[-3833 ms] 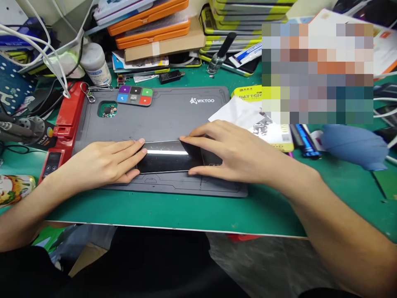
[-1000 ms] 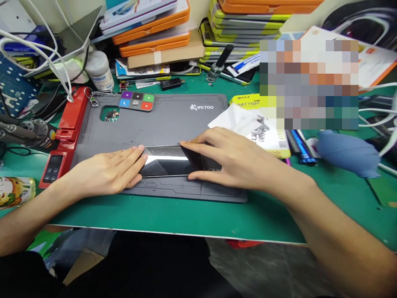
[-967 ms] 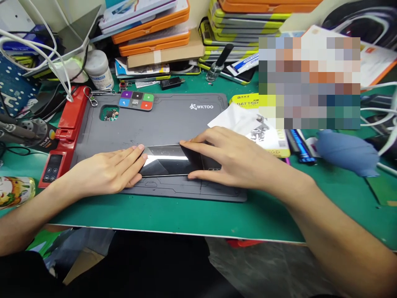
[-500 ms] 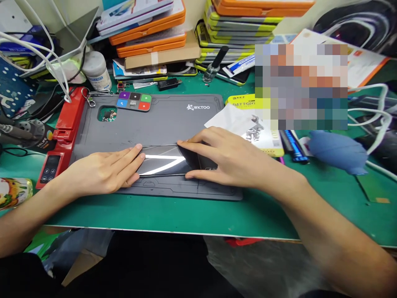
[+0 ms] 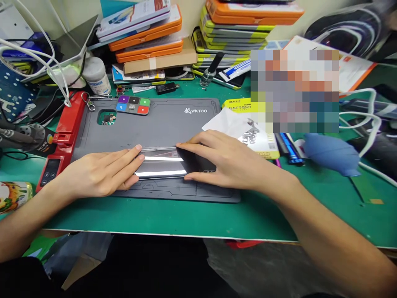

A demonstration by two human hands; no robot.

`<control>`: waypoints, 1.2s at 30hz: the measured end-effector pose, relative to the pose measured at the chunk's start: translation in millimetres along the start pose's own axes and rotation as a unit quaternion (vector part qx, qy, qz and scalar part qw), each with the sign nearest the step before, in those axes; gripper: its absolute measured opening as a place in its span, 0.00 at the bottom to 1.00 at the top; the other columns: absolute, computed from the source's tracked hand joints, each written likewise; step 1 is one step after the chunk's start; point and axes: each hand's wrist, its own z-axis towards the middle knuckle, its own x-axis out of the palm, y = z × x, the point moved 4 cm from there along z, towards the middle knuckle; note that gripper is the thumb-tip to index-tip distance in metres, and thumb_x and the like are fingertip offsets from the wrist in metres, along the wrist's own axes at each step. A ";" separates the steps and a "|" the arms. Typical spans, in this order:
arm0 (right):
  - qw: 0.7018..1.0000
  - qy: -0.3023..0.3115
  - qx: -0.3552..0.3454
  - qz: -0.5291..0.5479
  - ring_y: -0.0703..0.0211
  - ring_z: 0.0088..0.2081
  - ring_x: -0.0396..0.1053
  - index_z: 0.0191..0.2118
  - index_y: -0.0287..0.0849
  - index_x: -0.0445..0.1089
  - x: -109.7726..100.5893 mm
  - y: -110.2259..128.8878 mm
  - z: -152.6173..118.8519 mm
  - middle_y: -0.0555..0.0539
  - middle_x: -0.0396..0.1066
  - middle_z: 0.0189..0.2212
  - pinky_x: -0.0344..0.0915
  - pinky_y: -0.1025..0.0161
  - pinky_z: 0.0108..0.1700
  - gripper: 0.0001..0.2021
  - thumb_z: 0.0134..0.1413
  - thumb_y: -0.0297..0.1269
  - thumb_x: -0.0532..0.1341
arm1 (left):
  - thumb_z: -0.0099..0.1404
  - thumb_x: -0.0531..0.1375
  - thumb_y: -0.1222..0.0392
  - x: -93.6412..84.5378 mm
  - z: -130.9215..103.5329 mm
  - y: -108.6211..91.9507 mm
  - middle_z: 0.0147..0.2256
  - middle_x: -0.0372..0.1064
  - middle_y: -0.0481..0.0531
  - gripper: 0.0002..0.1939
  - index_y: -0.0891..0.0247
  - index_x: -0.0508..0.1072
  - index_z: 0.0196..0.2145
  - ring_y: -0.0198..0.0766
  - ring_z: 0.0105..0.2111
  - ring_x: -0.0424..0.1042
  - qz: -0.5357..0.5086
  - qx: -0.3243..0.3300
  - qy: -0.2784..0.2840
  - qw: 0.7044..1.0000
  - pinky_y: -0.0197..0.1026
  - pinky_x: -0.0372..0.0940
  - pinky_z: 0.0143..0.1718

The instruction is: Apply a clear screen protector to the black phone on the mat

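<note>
Two-handed hold: bare left hand (image 5: 102, 171) and bare right hand (image 5: 226, 157) grip opposite ends of a glossy black rectangular slab (image 5: 161, 165).
On a flat grey work mat (image 5: 164, 128), slab lies between them, long axis left to right, neither hand clearly nearer; right thumb and forefinger span its width. Face dark, mirror-like, streaked white by reflected light.

The left hand (image 5: 97, 174) covers the left end of a glossy dark panel (image 5: 161, 164), while the right hand (image 5: 223, 159) spans its other end, thumb at the near edge, fingers at the far one. The panel lies on a grey mat (image 5: 167, 124) on the green surface (image 5: 186, 217), between a red device (image 5: 70, 120) and a blue blower bulb (image 5: 331, 153).
</note>
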 end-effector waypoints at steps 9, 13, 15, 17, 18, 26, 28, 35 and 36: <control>1.000 -0.002 0.023 0.002 0.35 0.54 0.78 0.66 0.38 0.72 -1.5 2.1 -0.9 0.31 0.79 0.56 0.77 0.40 0.53 0.32 0.71 0.59 0.64 | 0.70 0.69 0.33 12.7 1.8 10.2 0.58 0.78 0.68 0.54 0.64 0.54 0.79 0.61 0.54 0.81 -0.071 -0.216 0.083 0.970 0.58 0.79 0.54; 1.000 -0.008 0.015 -0.006 0.35 0.54 0.78 0.66 0.36 0.71 -1.2 5.0 -1.7 0.31 0.79 0.57 0.77 0.41 0.53 0.30 0.72 0.56 0.65 | 0.71 0.67 0.30 25.2 2.8 8.5 0.58 0.76 0.70 0.49 0.68 0.63 0.74 0.62 0.55 0.78 -0.085 -0.231 0.108 0.963 0.60 0.74 0.56; 1.000 -0.010 0.011 -0.010 0.36 0.54 0.78 0.66 0.35 0.71 -0.3 6.2 -2.0 0.31 0.79 0.56 0.76 0.42 0.53 0.30 0.73 0.55 0.64 | 0.72 0.65 0.29 31.0 1.9 7.5 0.57 0.77 0.69 0.44 0.67 0.69 0.69 0.61 0.54 0.77 -0.089 -0.230 0.118 0.962 0.59 0.73 0.55; 1.000 -0.015 0.007 -0.013 0.36 0.53 0.78 0.66 0.35 0.71 0.9 6.7 -2.5 0.31 0.79 0.56 0.76 0.43 0.53 0.29 0.73 0.55 0.63 | 0.72 0.64 0.28 33.8 1.1 7.4 0.56 0.77 0.68 0.41 0.66 0.71 0.66 0.60 0.53 0.76 -0.092 -0.236 0.124 0.959 0.58 0.71 0.54; 1.000 -0.018 0.004 -0.013 0.37 0.53 0.78 0.65 0.36 0.71 1.5 6.7 -2.7 0.31 0.79 0.56 0.76 0.43 0.53 0.29 0.74 0.55 0.63 | 0.72 0.64 0.28 34.0 0.8 7.5 0.56 0.77 0.67 0.40 0.65 0.72 0.65 0.60 0.53 0.76 -0.094 -0.239 0.124 0.959 0.57 0.71 0.55; 1.000 -0.012 0.011 -0.005 0.36 0.54 0.78 0.66 0.39 0.70 2.8 4.6 -0.3 0.32 0.79 0.56 0.75 0.41 0.54 0.29 0.73 0.56 0.64 | 0.72 0.65 0.31 30.8 0.1 10.2 0.56 0.77 0.64 0.36 0.63 0.72 0.62 0.59 0.55 0.75 -0.127 -0.255 0.126 0.950 0.57 0.69 0.55; 1.000 -0.005 0.011 0.002 0.36 0.55 0.77 0.66 0.39 0.71 1.3 4.4 1.0 0.32 0.79 0.57 0.75 0.40 0.54 0.30 0.72 0.57 0.65 | 0.72 0.65 0.31 31.4 -0.8 11.1 0.56 0.77 0.64 0.34 0.62 0.72 0.61 0.60 0.56 0.75 -0.137 -0.261 0.124 0.947 0.58 0.70 0.55; 1.000 0.013 0.021 -0.012 0.35 0.56 0.78 0.66 0.39 0.71 -4.3 5.1 0.5 0.31 0.79 0.58 0.76 0.40 0.56 0.30 0.71 0.57 0.66 | 0.72 0.65 0.31 34.0 -2.8 12.6 0.56 0.76 0.64 0.33 0.61 0.72 0.60 0.61 0.57 0.75 -0.146 -0.272 0.115 0.944 0.61 0.70 0.57; 1.000 0.014 0.021 -0.013 0.35 0.56 0.78 0.65 0.38 0.71 -5.0 5.6 0.1 0.31 0.79 0.58 0.76 0.40 0.56 0.30 0.71 0.57 0.66 | 0.71 0.65 0.31 34.4 -2.8 12.7 0.56 0.76 0.64 0.34 0.61 0.72 0.60 0.62 0.57 0.75 -0.145 -0.271 0.113 0.945 0.61 0.70 0.57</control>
